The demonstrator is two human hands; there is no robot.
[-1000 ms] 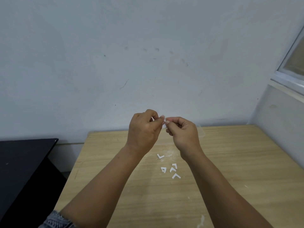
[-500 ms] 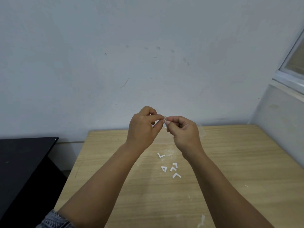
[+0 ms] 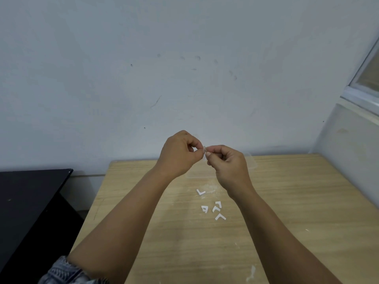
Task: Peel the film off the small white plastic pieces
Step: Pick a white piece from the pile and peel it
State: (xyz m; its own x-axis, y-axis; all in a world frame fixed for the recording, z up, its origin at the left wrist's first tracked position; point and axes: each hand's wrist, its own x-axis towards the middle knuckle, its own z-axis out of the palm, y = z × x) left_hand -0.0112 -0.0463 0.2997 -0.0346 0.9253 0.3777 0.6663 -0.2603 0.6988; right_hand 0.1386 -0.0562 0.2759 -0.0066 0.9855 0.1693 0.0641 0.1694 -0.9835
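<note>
Above the far part of the wooden table (image 3: 287, 201), my left hand (image 3: 180, 153) and my right hand (image 3: 229, 162) meet fingertip to fingertip. Between them they pinch one small white plastic piece (image 3: 204, 151), mostly hidden by the fingers. Whether film is lifting from it cannot be made out. Several small white L-shaped pieces (image 3: 215, 209) lie loose on the table below the hands, with one more piece (image 3: 200, 192) a little farther back.
A clear plastic container (image 3: 251, 162) sits on the table behind my right hand, partly hidden. A black surface (image 3: 30, 191) stands to the left of the table. A wall rises right behind the table, and a window ledge (image 3: 359, 101) runs at the right.
Both hands have risen slightly and stay joined at the fingertips on the small piece. The pieces on the table have not moved.
</note>
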